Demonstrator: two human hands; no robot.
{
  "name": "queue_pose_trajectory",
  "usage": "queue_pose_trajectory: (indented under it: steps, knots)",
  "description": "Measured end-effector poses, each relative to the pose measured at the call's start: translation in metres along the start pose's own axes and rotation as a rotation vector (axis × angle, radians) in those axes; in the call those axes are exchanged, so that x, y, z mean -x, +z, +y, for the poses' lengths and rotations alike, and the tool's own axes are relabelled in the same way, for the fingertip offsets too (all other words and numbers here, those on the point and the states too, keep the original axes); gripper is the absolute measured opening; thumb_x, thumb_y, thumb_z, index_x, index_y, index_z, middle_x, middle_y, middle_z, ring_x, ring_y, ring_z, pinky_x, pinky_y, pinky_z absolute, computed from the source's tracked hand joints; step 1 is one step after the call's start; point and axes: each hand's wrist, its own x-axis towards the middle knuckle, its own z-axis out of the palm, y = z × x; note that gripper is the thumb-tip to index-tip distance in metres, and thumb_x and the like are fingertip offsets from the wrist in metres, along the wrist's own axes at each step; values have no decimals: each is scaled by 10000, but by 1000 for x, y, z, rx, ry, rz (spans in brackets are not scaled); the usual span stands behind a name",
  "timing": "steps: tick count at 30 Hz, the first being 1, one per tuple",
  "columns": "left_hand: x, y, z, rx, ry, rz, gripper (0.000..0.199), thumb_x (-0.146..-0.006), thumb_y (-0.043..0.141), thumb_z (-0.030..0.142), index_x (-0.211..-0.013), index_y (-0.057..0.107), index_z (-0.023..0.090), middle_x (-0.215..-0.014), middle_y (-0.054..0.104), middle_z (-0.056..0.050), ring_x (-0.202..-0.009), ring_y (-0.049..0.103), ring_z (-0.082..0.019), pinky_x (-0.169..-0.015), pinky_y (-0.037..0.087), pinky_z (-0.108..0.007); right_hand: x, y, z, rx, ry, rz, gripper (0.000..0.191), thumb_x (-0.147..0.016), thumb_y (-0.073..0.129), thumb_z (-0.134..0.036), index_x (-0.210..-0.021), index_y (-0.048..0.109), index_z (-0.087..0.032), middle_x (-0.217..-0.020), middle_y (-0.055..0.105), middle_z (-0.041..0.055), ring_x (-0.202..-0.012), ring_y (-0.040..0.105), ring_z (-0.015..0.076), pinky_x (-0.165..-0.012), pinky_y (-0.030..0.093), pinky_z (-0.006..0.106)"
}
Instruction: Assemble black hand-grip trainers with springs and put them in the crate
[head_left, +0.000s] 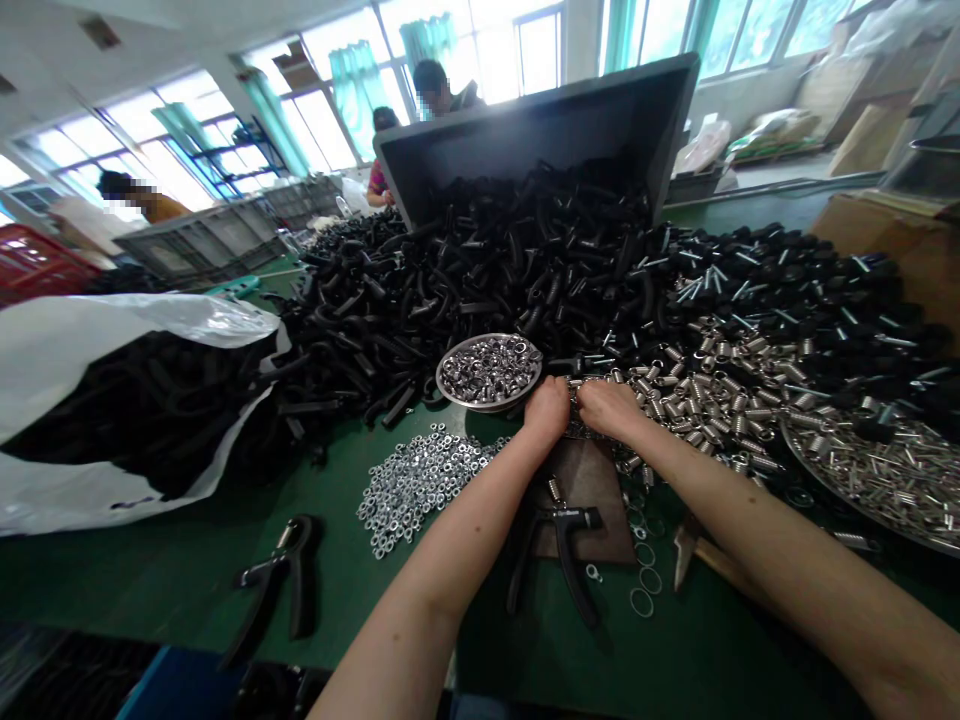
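My left hand (549,408) is closed beside a round metal bowl (487,404) of small shiny metal parts. Close to its right, my right hand (606,408) is also closed, at the near edge of a heap of metal springs (705,400). Whatever the fingers of either hand hold is hidden. Below my hands lies a brown board (600,500). A black hand grip (566,560) with a spring rests partly on it, close to my left forearm. Another black hand grip (289,580) lies farther left on the green table (360,620).
A grey bin (540,120) tips black handles (525,270) onto the table. Metal nuts (420,485) are piled left of my forearm. At the left stands a white bag (45,380); at the right, a tray of small metal parts (892,470). A hammer (712,560) lies under my right forearm. People work behind.
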Motion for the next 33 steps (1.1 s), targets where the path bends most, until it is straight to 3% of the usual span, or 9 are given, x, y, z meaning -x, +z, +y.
queue_pose_trajectory:
  steps: [6, 9, 12, 15, 20, 27, 33]
  knots:
    - [34, -14, -7, 128, 75, 34, 204, -890, 425, 183, -1028, 573, 162, -970, 645, -87, -893, 603, -183, -791, 451, -282, 7, -2, 9, -239, -44, 99, 154, -800, 505, -187, -846, 644, -140, -924, 658, 115, -943, 600, 251, -795, 434, 344]
    - [67, -23, -23, 316, 98, 7, 158, -854, 522, 275, -928, 638, 197, -876, 676, -17, -798, 613, -143, -726, 452, -228, 13, 1, 15, -420, -63, 112, 206, -783, 491, -174, -934, 628, -148, -864, 666, 76, -850, 619, 205, -736, 451, 300]
    - [107, -30, -42, 653, -10, -58, 179, -804, 581, 317, -846, 670, 167, -740, 667, -7, -630, 586, -128, -594, 441, -221, 29, 7, 13, -617, -99, 65, 348, -813, 438, -167, -1142, 550, -148, -814, 666, 38, -668, 624, 138, -609, 475, 253]
    - [142, -35, -54, 768, -85, -71, 166, -788, 593, 294, -805, 683, 156, -739, 657, -20, -633, 579, -133, -587, 434, -229, 51, 14, 3, -775, -150, -1, 326, -845, 388, -182, -1116, 565, -147, -751, 667, 28, -560, 613, 109, -536, 481, 231]
    - [171, -31, -50, 730, -88, -27, 127, -785, 596, 214, -880, 675, 187, -842, 673, -16, -777, 607, -146, -707, 446, -238, 76, 21, -25, -844, -220, -23, 216, -846, 438, -262, -886, 621, -155, -722, 677, 27, -563, 618, 110, -533, 473, 223]
    - [171, -23, -40, 614, -41, 31, 116, -806, 582, 188, -911, 631, 196, -878, 670, -7, -805, 606, -144, -726, 453, -231, 77, 21, -44, -576, -254, 93, 186, -852, 472, -258, -784, 628, -184, -795, 675, 25, -734, 606, 149, -660, 415, 252]
    - [177, -22, -35, 195, 256, 78, 184, -894, 448, 196, -972, 615, 200, -910, 633, -55, -867, 562, -179, -775, 446, -279, 88, 23, -53, -330, -322, 141, 220, -899, 414, -258, -861, 612, -170, -872, 659, 77, -808, 597, 192, -693, 396, 280]
